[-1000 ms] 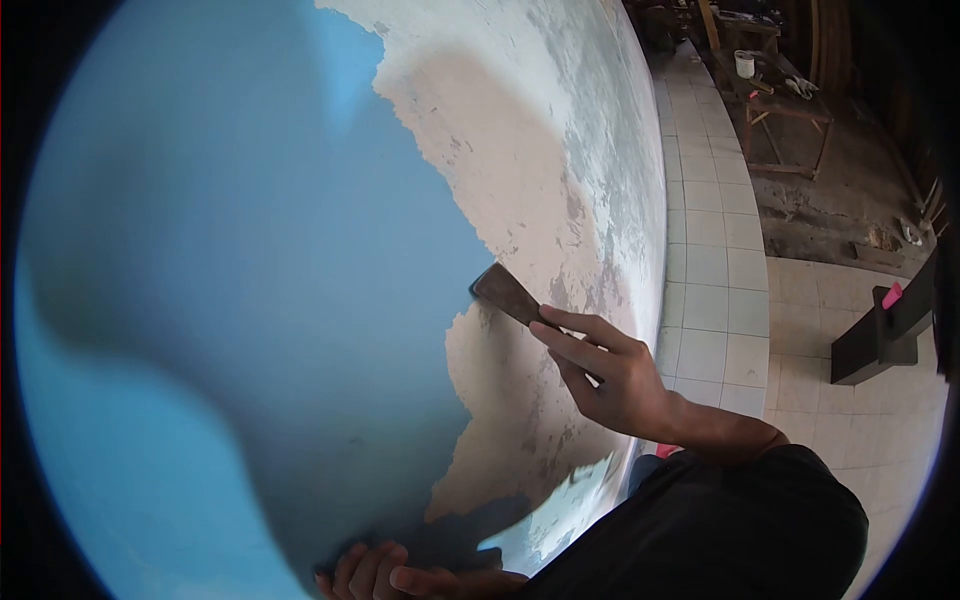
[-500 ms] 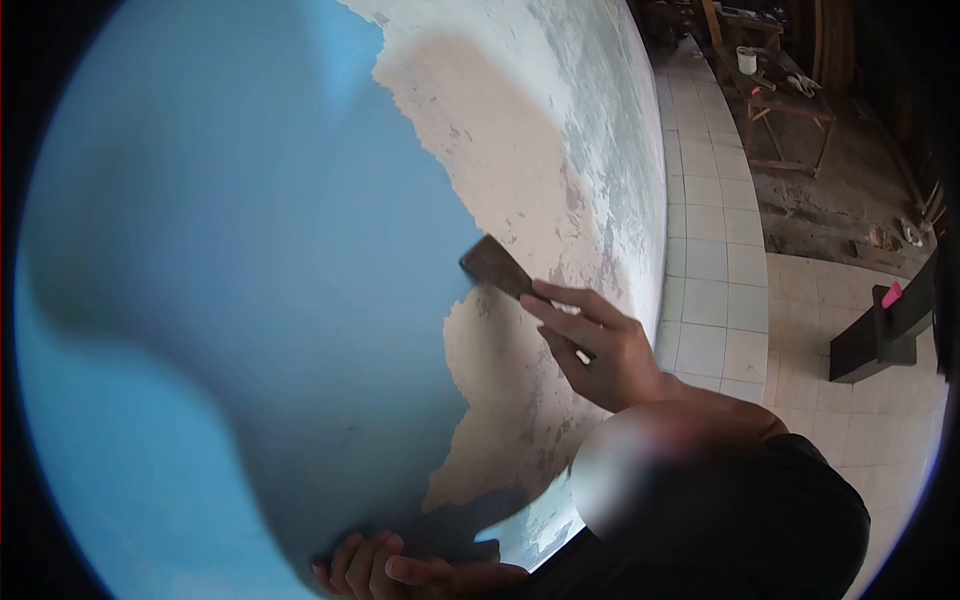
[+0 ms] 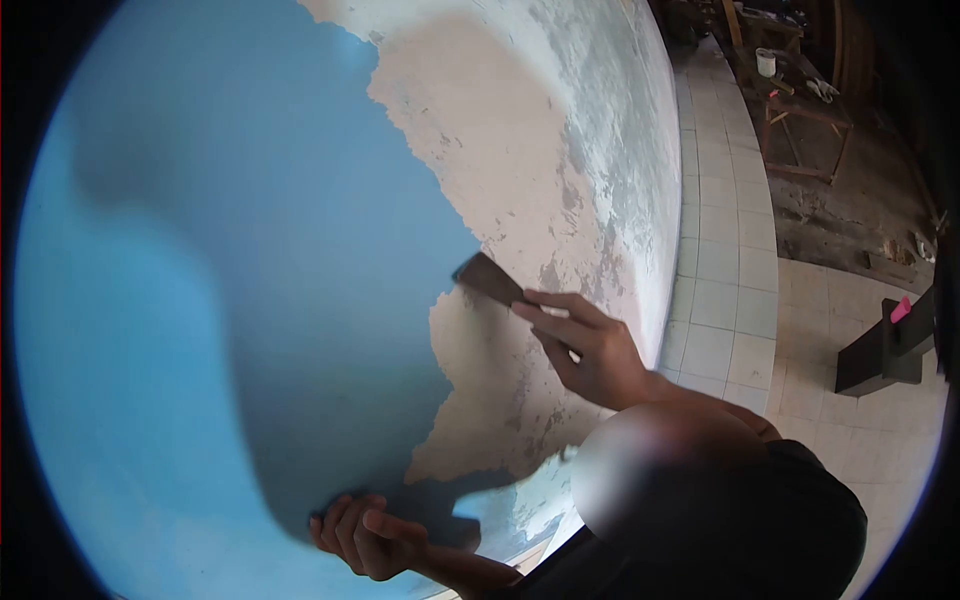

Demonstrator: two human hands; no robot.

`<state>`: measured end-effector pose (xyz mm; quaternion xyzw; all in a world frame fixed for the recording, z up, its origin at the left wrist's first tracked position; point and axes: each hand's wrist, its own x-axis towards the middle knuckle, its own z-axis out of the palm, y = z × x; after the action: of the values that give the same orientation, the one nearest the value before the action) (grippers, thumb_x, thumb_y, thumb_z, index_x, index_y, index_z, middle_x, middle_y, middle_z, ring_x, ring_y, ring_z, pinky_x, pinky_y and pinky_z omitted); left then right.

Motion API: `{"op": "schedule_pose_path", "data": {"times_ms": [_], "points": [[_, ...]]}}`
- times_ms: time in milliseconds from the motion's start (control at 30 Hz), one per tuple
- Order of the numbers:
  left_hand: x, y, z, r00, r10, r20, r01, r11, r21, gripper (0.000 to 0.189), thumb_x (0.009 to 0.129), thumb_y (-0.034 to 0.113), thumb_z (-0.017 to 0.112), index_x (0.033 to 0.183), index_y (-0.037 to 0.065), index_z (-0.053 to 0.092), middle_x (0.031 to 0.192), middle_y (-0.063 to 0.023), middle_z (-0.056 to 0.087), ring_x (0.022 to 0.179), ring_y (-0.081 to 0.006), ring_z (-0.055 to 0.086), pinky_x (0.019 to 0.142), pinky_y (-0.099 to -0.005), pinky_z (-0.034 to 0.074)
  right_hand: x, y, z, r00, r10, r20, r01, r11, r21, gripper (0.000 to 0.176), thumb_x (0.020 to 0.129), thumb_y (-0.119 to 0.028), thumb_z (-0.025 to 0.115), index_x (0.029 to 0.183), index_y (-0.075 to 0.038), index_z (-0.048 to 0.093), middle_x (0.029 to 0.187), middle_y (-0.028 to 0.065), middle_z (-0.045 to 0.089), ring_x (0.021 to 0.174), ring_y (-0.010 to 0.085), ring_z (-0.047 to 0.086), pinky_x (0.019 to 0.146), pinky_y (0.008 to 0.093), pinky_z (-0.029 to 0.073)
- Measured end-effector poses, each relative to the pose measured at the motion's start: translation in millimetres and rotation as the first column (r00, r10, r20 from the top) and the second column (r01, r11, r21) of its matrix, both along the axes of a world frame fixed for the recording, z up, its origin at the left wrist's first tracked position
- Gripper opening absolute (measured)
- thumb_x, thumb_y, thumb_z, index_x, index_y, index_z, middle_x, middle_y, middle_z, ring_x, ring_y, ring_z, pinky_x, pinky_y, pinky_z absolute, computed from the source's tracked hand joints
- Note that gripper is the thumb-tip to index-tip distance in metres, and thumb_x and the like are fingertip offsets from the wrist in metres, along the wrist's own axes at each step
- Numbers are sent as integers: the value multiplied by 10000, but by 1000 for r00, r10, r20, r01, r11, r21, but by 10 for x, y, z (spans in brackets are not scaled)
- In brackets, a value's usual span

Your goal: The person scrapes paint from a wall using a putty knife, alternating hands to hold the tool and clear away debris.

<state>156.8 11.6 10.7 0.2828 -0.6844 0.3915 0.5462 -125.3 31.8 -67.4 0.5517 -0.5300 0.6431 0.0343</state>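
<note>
My right hand [image 3: 595, 360] grips a flat, dark scraper [image 3: 492, 281] between thumb and fingers. Its wide end lies at the ragged border of the blue paint [image 3: 330, 260], where a pale, bare patch [image 3: 500, 160] of wall begins. Low on the left, my left hand [image 3: 365, 535] is loosely closed, fingers curled in, close to the blue surface. Nothing shows in it. Shadows of my head and arms fall across the wall.
Light tiles [image 3: 715, 250] run along the foot of the wall. At the back right stands a wooden table [image 3: 810, 110] with a white tub [image 3: 766, 63] on it. A dark post base [image 3: 870, 355] with a pink object [image 3: 901, 309] stands on the right.
The scraper and my right hand have shifted slightly down and left in the view. My left hand sits higher in view, still curled. The background has shifted a little right.
</note>
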Motion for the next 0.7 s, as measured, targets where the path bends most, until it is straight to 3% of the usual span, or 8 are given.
{"op": "schedule_pose_path", "data": {"times_ms": [67,167,333,433,533,700], "points": [[93,30,-48,1000,12,26,-13,1000,13,392,990,143,493,629,19,585,629,-87,604,720,-265,647,948,-511,464,-60,-35,79,998,20,58,-23,999,40,499,837,46,637,1294,-155,645,1264,66,629,785,241,719,662,338,619],[169,75,-81,999,41,-11,-41,999,25,390,953,120,484,576,69,570,587,-40,587,697,-232,661,943,-470,448,71,-35,-15,1000,-1,12,1,1000,-10,496,842,41,637,1299,-151,639,1245,71,634,775,234,721,637,331,613],[280,145,-145,997,66,-37,-65,997,42,405,939,108,480,544,60,557,546,-46,559,655,-229,655,922,-470,449,35,45,38,998,47,34,-48,999,5,440,885,22,639,1297,-132,637,1259,78,623,782,218,728,626,319,613],[331,168,-175,994,84,-63,-82,996,45,404,932,101,476,536,63,547,538,-48,554,646,-222,651,913,-468,448,99,99,97,992,74,103,-86,990,112,387,909,35,646,1275,-90,650,1270,104,614,914,233,723,718,305,623],[367,190,-219,991,93,-92,-88,995,54,403,925,99,465,528,71,532,534,-43,551,644,-217,648,907,-460,446,167,35,13,999,11,32,-11,1000,-13,423,898,19,635,1299,-118,634,1264,79,620,784,197,726,618,316,606],[354,209,-262,989,102,-106,-97,994,55,413,922,112,443,515,87,507,517,-26,541,627,-211,640,904,-443,440,190,64,130,999,5,33,-8,996,92,443,899,26,627,1319,-114,624,1316,87,607,818,214,730,634,309,605]]}}
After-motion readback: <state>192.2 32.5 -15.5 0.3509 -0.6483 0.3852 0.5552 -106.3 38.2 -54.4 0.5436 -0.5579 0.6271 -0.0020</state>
